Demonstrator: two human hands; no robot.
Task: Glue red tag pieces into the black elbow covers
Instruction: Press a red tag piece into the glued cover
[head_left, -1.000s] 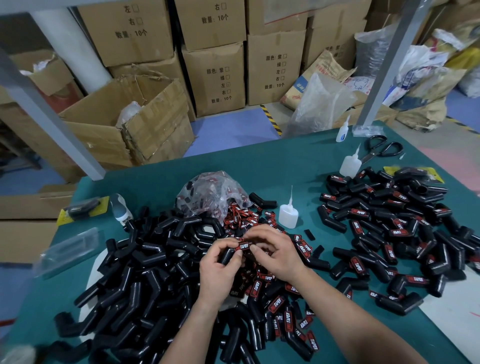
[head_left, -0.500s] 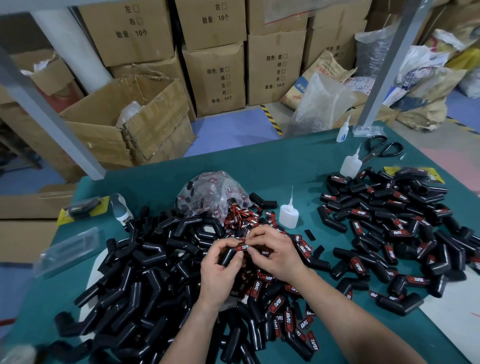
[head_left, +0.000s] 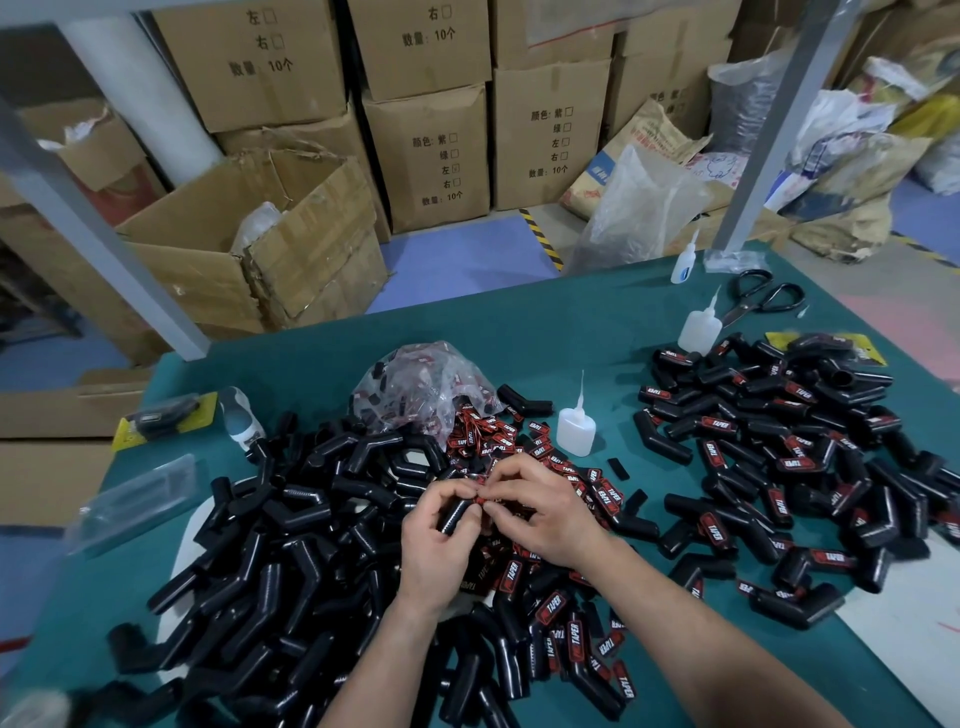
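You had your left hand (head_left: 439, 540) curled round a black elbow cover (head_left: 456, 512) over the counter (head_left: 519, 338), probably steadying it while your right hand (head_left: 543, 514) pinched a red tag (head_left: 480, 500) onto it.

Both bare arms stretch in from the bottom edge & the hands meet in the middle. L hand (head_left: 435, 545) shows its back, fingers curled round a black cover (head_left: 453, 515). R hand (head_left: 543, 514) is right beside it, fingertips touching, thumb & pointer pinching a small red tag (head_left: 481, 500) at the cover's top end. R forearm slants in from the right.
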